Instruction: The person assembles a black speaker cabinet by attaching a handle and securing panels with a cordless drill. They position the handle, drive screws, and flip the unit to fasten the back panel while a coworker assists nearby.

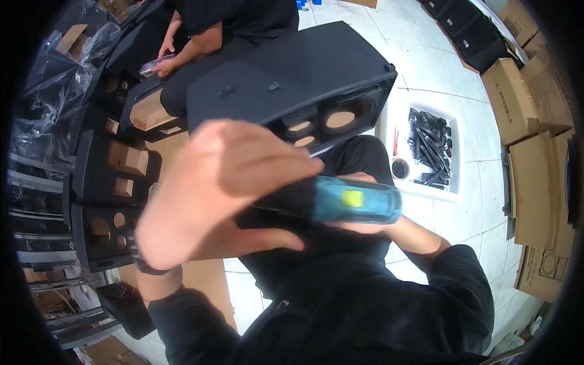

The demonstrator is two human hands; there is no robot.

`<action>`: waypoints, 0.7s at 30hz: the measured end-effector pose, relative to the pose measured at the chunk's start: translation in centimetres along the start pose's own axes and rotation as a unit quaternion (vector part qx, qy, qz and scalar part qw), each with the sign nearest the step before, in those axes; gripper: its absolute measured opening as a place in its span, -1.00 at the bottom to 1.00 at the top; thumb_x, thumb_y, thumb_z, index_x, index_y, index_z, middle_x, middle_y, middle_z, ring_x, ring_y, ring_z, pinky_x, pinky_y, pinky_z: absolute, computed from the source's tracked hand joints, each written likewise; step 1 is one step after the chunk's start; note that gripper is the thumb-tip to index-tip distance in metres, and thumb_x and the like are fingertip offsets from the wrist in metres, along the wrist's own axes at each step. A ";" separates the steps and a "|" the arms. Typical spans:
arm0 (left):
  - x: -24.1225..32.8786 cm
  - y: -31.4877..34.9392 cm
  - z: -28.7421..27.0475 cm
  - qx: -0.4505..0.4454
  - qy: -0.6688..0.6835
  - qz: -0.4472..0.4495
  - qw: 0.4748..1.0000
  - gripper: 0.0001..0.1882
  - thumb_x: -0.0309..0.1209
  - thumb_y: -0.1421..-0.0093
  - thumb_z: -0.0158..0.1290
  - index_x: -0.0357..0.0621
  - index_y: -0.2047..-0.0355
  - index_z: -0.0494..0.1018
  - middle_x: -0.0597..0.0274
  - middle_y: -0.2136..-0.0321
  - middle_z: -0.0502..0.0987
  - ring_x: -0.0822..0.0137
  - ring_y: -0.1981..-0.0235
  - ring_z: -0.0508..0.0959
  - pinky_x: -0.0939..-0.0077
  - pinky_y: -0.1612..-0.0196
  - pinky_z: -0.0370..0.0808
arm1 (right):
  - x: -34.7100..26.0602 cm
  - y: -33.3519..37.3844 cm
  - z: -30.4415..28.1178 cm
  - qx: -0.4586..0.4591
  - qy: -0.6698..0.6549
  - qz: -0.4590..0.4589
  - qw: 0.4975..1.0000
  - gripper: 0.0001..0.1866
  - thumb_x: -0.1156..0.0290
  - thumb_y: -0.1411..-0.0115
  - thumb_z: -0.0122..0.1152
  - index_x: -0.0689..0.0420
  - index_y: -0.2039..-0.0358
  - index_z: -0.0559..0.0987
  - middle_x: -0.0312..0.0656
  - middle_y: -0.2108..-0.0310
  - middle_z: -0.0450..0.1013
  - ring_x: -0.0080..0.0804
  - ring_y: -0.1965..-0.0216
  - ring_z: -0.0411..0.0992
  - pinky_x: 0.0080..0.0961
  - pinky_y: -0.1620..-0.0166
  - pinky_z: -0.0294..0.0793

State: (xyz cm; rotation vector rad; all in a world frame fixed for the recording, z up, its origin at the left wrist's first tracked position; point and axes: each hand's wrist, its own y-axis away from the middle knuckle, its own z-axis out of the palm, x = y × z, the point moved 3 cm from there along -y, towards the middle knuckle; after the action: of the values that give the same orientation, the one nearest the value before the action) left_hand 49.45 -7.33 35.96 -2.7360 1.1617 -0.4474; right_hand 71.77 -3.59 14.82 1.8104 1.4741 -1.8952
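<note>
My left hand (219, 182) is raised close in front of me, blurred by motion. Its thumb and forefinger lie on either side of the black end of a teal-and-black cordless power tool (365, 202). My right hand (359, 227) wraps round the teal body from beneath, mostly hidden by it. The tool lies level above my lap, and its working tip is hidden by my left hand. Just beyond my knees, a large black speaker cabinet (292, 61) lies on its side, with round and oval openings in the face toward me.
Right of my knee, a white foam tray (453, 194) holds black metal parts (431, 143), a red-handled tool (396, 141) and a small round tub (400, 168). Unfinished cabinets (97, 210) stand left. Another person (237, 18) handles something beyond. Cardboard boxes (514, 103) line the right.
</note>
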 end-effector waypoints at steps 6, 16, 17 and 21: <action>-10.2 7.4 -4.3 0.381 0.083 -0.187 0.902 -0.71 -0.30 -0.44 0.14 -0.26 -0.01 0.60 0.18 0.12 0.67 0.36 0.07 0.64 0.44 -0.05 0.52 | 0.5 13.0 -4.4 0.116 -0.255 0.381 0.881 -0.49 0.40 -0.17 0.50 0.13 -0.13 0.56 -0.20 0.08 0.65 -0.45 0.15 0.59 -0.42 0.06 0.60; -23.9 16.0 8.9 0.307 0.080 -0.510 0.800 -0.30 0.09 -0.27 0.28 -0.21 -0.20 0.54 0.11 -0.02 0.64 0.34 0.00 0.60 0.47 -0.02 0.51 | -1.9 6.1 -9.6 0.269 -0.186 0.185 0.927 -0.29 0.18 -0.09 0.39 0.32 -0.16 0.40 -0.14 0.24 0.49 -0.44 0.48 0.46 -0.42 0.25 0.50; -23.8 15.9 11.6 0.293 0.118 -0.534 0.784 -0.22 0.11 -0.27 0.28 -0.19 -0.29 0.44 0.11 -0.13 0.56 0.29 -0.11 0.54 0.40 -0.12 0.46 | -1.9 3.8 -10.2 0.246 -0.192 0.157 0.937 -0.23 0.16 -0.14 0.35 0.32 -0.26 0.32 -0.07 0.11 0.49 -0.47 0.46 0.44 -0.42 0.23 0.47; -21.5 15.7 16.3 0.294 0.403 -0.571 0.652 -0.10 0.07 -0.26 0.28 -0.13 -0.45 0.23 0.05 -0.29 0.43 0.18 -0.30 0.43 0.21 -0.27 0.41 | -2.7 -5.2 -12.5 0.266 -0.111 0.064 0.955 -0.18 0.06 -0.33 0.16 0.35 -0.41 0.22 -0.05 0.13 0.46 -0.53 0.39 0.41 -0.48 0.13 0.42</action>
State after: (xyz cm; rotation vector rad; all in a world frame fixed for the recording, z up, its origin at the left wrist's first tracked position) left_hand 29.84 -2.60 12.15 -2.2028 -0.8534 -1.8489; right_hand 77.63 6.43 22.36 1.7398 0.7972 -2.4941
